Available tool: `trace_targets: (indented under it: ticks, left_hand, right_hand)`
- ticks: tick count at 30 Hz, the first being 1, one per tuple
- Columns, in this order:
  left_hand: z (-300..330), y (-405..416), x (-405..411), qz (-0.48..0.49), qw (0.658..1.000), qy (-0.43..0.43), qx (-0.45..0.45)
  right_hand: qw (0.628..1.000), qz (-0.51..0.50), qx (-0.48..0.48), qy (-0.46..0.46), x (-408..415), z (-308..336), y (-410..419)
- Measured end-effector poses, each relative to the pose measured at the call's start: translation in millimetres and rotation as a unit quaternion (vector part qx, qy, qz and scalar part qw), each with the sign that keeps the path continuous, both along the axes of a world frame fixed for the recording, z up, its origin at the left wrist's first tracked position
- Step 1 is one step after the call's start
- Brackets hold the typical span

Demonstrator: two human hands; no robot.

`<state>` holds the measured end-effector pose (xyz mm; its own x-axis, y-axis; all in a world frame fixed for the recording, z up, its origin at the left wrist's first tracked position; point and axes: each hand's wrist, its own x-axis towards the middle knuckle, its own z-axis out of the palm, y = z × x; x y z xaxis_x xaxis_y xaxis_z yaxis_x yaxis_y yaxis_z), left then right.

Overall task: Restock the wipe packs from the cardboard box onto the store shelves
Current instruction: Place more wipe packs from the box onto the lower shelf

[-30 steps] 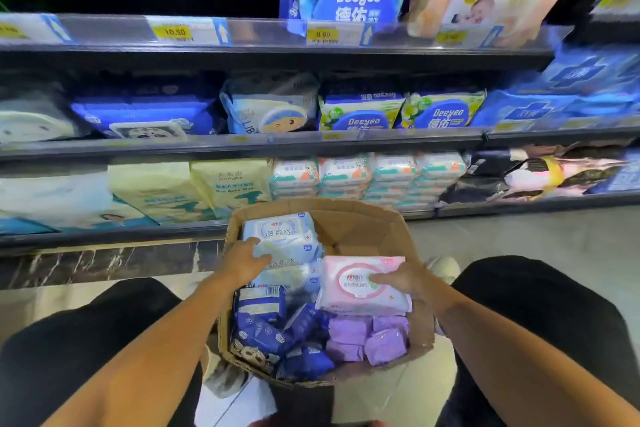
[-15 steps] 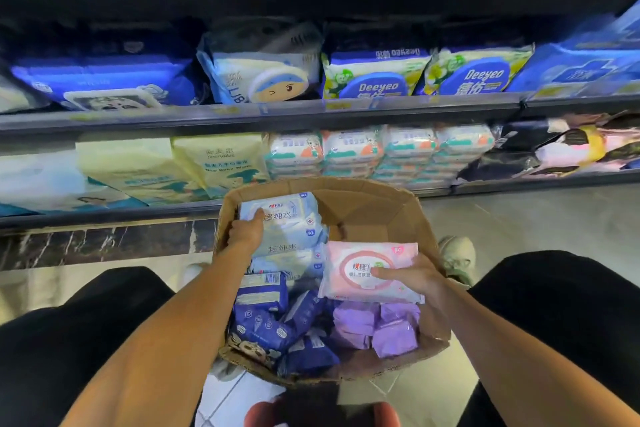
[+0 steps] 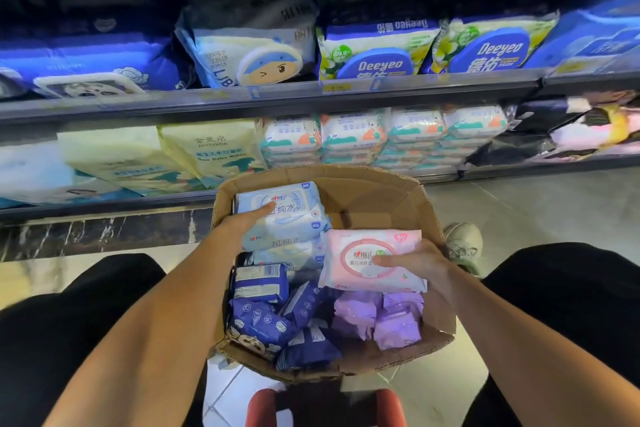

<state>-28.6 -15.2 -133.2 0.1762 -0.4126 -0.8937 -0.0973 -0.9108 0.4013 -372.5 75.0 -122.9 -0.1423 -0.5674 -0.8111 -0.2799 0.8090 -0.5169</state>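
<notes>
In the head view, the pink wipe pack [image 3: 372,260] was grasped by the right hand [image 3: 420,262], thumb across its face, and was held above the purple packs [image 3: 379,317], seemingly so that it could be lifted out toward the shelves [image 3: 270,97]. The pale blue wipe pack [image 3: 287,215], topmost of a stack at the far left of the cardboard box [image 3: 381,191], was touched by the left hand [image 3: 247,220]; whether it was gripped could not be told. Dark blue packs [image 3: 273,319] were crowded at the near left.

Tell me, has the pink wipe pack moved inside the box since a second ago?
No. The pink wipe pack lies over the purple packs against the cardboard box right wall as before, right hand gripping it; only the camera tilted down.
</notes>
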Motion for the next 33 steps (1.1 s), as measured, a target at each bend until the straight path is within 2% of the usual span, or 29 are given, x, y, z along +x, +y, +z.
trace_targets:
  ticks: [2, 4, 8, 12, 16, 23, 28, 33]
  left_hand:
    - [0, 7, -4, -0.003, 0.998, 0.057, 0.023]
    - [-3, 18, -13, -0.024, 0.996, 0.075, 0.03]
    - [6, 40, -28, 0.02, 0.996, 0.083, -0.019]
    - [11, 55, -32, 0.083, 0.991, 0.048, -0.091]
    - [31, 63, -48, 0.074, 0.986, -0.034, -0.148]
    - [86, 65, -32, 0.04, 0.975, -0.089, -0.199]
    - [143, 74, 0, 0.054, 0.96, -0.07, -0.267]
    - [202, 84, 39, 0.092, 0.922, -0.034, -0.374]
  right_hand:
    - [0.999, 0.019, 0.026, 0.004, 0, -4, 2]
    - [0.999, 0.029, 0.036, -0.025, 1, -6, 6]
    - [0.999, 0.025, 0.033, -0.033, 8, -2, 9]
    - [0.999, 0.029, 0.004, -0.014, 13, -4, 14]
    - [0.998, 0.046, -0.031, 0.04, 24, 5, 19]
    - [0.977, 0.119, -0.131, 0.12, 59, 67, 19]
    - [0.969, 0.098, -0.215, 0.069, 67, 110, 16]
    - [0.95, 0.056, -0.304, 0.044, 85, 175, 8]
